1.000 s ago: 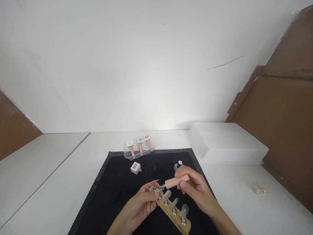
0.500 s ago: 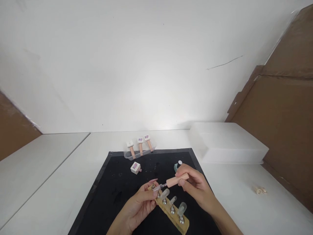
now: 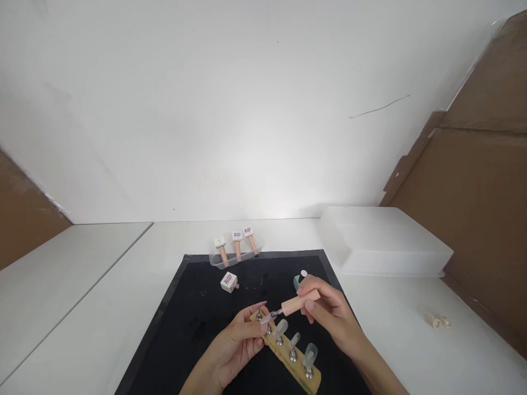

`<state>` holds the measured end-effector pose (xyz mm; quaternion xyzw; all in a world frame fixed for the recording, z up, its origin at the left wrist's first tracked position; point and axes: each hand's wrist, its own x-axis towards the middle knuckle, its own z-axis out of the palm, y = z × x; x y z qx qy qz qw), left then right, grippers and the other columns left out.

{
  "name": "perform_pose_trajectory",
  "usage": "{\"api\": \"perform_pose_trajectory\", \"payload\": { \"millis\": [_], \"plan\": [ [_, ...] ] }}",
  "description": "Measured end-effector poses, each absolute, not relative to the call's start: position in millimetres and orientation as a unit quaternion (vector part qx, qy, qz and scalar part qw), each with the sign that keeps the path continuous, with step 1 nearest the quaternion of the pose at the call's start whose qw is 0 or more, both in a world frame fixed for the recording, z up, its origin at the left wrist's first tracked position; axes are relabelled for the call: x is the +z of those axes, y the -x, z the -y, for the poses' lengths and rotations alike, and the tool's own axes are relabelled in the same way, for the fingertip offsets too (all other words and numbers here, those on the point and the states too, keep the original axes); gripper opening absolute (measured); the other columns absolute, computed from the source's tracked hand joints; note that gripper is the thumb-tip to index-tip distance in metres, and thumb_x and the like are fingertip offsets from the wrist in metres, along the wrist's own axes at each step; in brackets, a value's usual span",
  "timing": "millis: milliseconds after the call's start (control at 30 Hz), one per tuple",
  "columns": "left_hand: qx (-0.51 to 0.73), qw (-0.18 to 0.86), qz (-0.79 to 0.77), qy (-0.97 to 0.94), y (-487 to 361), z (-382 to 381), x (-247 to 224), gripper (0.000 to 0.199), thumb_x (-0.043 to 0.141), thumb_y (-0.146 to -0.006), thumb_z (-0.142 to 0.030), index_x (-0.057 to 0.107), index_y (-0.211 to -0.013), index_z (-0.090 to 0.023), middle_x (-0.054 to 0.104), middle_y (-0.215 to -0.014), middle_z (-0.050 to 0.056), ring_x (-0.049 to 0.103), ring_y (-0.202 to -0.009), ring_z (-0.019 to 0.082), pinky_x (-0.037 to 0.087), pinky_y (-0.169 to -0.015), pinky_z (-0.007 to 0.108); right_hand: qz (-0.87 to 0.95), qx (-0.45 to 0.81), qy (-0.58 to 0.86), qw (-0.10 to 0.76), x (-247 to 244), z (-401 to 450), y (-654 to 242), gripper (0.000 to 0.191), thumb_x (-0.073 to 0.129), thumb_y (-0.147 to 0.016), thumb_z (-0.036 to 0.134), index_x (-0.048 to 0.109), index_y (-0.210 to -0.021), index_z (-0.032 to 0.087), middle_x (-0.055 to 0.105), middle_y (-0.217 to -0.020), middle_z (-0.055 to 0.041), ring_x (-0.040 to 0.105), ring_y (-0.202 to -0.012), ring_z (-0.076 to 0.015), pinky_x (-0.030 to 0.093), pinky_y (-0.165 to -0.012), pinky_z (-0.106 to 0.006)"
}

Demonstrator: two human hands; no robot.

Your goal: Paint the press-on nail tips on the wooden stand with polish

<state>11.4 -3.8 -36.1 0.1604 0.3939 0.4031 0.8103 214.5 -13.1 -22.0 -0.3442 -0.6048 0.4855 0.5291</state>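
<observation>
My left hand is closed on one end of a yellowish nail tip stand, which slants down to the right. Metal posts on the stand carry clear false nails. Between my right fingers is the peach cap of a nail polish brush; its bristles touch a false nail near my left thumb. My right hand hovers above the mat, right of the stand. Beyond the left hand lies an open white polish bottle on its side. A teal bottle with a round white top is partly hidden behind my right fingers.
A clear tray at the back holds three white bottles with peach caps. The black mat lies on a white table. A white box stands at right, with small beige pieces in front. Brown cardboard borders the right side.
The brush remains at the false nail and has shifted very slightly right. The stand has tilted a little in my left hand, its near end lower. The bottles have stayed put.
</observation>
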Motion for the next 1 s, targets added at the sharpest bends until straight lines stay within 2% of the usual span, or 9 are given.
{"api": "perform_pose_trajectory", "payload": {
  "millis": [233,467,767,1000],
  "plan": [
    [0.397,0.810,-0.399,-0.166,-10.4,4.3,-36.3,0.047,0.086,-0.041,-0.002,0.064,-0.081,-0.013,0.070,-0.069,-0.004,0.065,-0.060,0.011,0.048,-0.062,0.023,0.594,0.474,0.370,0.534,-19.3,11.6,-214.0,0.018,0.055,-0.090,0.039,0.060,-0.086,0.022,0.050,-0.073,0.0009,0.046,-0.058,-0.0135,0.039,-0.052,-0.026],
    [0.401,0.810,-0.396,-0.161,-10.2,4.8,-35.4,0.049,0.086,-0.039,-0.002,0.064,-0.081,-0.012,0.070,-0.069,-0.003,0.065,-0.061,0.011,0.049,-0.064,0.024,0.582,0.500,0.344,0.541,-24.1,10.8,-214.7,0.017,0.057,-0.089,0.039,0.063,-0.091,0.023,0.050,-0.070,0.0013,0.048,-0.056,-0.0134,0.040,-0.049,-0.025],
    [0.397,0.816,-0.391,-0.153,-10.3,6.3,-37.4,0.047,0.085,-0.042,-0.001,0.063,-0.082,-0.011,0.069,-0.069,-0.003,0.065,-0.062,0.011,0.048,-0.064,0.024,0.583,0.489,0.348,0.547,-21.0,9.0,-213.5,0.014,0.056,-0.090,0.036,0.060,-0.085,0.023,0.051,-0.074,0.0017,0.045,-0.055,-0.0115,0.039,-0.048,-0.024],
    [0.405,0.814,-0.397,-0.131,-12.6,5.4,-36.6,0.044,0.082,-0.046,0.003,0.063,-0.082,-0.011,0.070,-0.066,-0.001,0.066,-0.059,0.011,0.049,-0.060,0.020,0.572,0.510,0.339,0.545,-25.1,9.5,-213.1,0.011,0.057,-0.090,0.034,0.062,-0.092,0.025,0.049,-0.072,0.0025,0.047,-0.057,-0.0114,0.039,-0.049,-0.022]
  ]
}}
